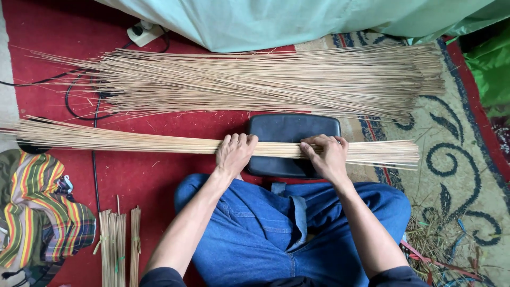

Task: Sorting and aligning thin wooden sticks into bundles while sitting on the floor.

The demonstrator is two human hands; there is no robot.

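A long bundle of thin pale sticks (133,142) lies sideways across a black padded block (289,127) in front of my crossed legs in blue jeans. My left hand (234,154) is wrapped over the bundle at the block's left edge. My right hand (326,155) grips the same bundle near the block's right side. A larger loose heap of the same sticks (276,79) is spread on the red carpet just beyond.
Small tied stick bundles (118,244) stand at lower left beside a striped cloth (37,207). A white power strip (143,33) and black cables (79,101) lie at upper left. Pale green sheeting (297,21) hangs at the top. A patterned rug (457,159) with scraps is on the right.
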